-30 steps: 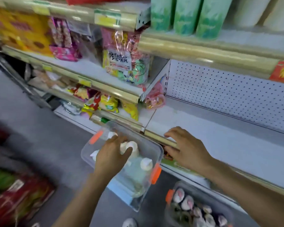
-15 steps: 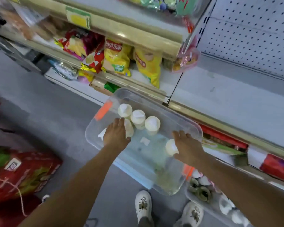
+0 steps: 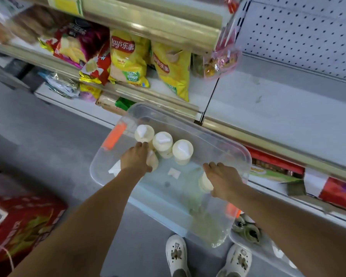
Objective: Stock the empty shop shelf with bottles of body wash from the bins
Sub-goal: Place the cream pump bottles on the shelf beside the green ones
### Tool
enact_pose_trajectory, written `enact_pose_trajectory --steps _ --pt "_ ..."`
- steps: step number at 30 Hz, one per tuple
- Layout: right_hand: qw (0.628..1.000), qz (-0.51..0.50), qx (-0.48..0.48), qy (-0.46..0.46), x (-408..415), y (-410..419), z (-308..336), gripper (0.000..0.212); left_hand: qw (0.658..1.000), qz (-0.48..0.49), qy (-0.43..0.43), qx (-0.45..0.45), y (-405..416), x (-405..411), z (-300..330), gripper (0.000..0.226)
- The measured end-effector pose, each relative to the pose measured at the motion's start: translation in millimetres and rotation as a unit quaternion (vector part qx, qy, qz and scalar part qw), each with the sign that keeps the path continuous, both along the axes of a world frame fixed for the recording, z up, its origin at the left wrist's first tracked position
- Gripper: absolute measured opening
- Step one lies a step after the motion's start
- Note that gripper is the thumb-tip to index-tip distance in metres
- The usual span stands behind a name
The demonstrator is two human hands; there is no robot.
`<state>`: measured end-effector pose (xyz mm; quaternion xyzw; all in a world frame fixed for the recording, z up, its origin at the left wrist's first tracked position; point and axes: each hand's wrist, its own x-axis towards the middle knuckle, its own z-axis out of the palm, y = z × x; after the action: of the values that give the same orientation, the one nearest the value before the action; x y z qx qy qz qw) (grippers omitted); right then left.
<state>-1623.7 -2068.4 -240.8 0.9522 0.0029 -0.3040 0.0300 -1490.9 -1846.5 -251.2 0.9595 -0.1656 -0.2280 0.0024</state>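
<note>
A clear plastic bin (image 3: 224,140) with orange latches stands on the floor below the bare white shelf (image 3: 272,108). Inside it stand several body wash bottles with cream caps; three of these bottles (image 3: 163,143) form a row at the back. My left hand (image 3: 136,159) reaches into the bin and grips the top of a bottle (image 3: 153,160) at the left. My right hand (image 3: 223,179) curls over the cap of another bottle (image 3: 205,181) at the right side of the bin.
Crisp bags (image 3: 128,58) fill the shelf to the left. A wire divider (image 3: 209,100) parts that shelf from the bare one. A second bin (image 3: 248,232) of bottles sits at my right foot. Red packs (image 3: 20,222) lie on the floor, left. My white clogs (image 3: 177,254) stand below the bin.
My right hand left the shelf edge and came down into the bin onto a bottle cap. The view tilted downward. My left hand stayed on a bottle at the left.
</note>
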Motion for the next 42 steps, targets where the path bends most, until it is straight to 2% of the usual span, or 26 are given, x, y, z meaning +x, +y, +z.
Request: enact_pose_trajectory --steps 3,6,13,16,20,25,33,38,42 --pt "0.999 -0.002 0.018 -0.031 -9.0 -6.3 23.2 0.067 0.999 -0.005 -0.017 -0.039 2.2 -16.0 21.5 0.073" --pt "0.997 -0.006 0.046 -0.062 -20.2 -15.4 59.7 0.067 0.99 0.047 0.0 -0.13 4.9 -41.2 58.3 0.078" --pt "0.976 -0.11 0.169 -0.079 -43.0 -54.0 189.8 0.07 0.958 0.107 0.038 -0.264 -15.6 -96.9 161.4 0.081" --pt "0.967 -0.125 0.201 -0.094 -61.3 -80.6 250.2 0.071 0.936 0.118 0.017 -0.332 -36.3 -118.4 208.3 0.075" --pt "0.952 -0.129 0.247 -0.128 -90.8 -121.8 327.3 0.072 0.89 0.121 0.028 -0.438 -76.9 -138.1 271.0 0.065" --pt "0.946 -0.113 0.228 -0.2 -126.5 -173.4 416.1 0.065 0.851 0.09 0.031 -0.517 -143.8 -154.7 343.7 0.066" --pt "0.918 -0.116 0.206 -0.318 -177.8 -241.9 544.5 0.054 0.815 0.022 -0.009 -0.58 -230.9 -172.2 430.5 0.041" --pt "0.897 -0.114 0.168 -0.392 -180.6 -271.1 603.7 0.056 0.796 0.005 -0.031 -0.605 -262.2 -175.3 472.0 0.062" --pt "0.885 -0.114 0.144 -0.429 -159.6 -285.3 631.7 0.059 0.781 0.003 -0.039 -0.624 -278.3 -167.5 493.2 0.033"
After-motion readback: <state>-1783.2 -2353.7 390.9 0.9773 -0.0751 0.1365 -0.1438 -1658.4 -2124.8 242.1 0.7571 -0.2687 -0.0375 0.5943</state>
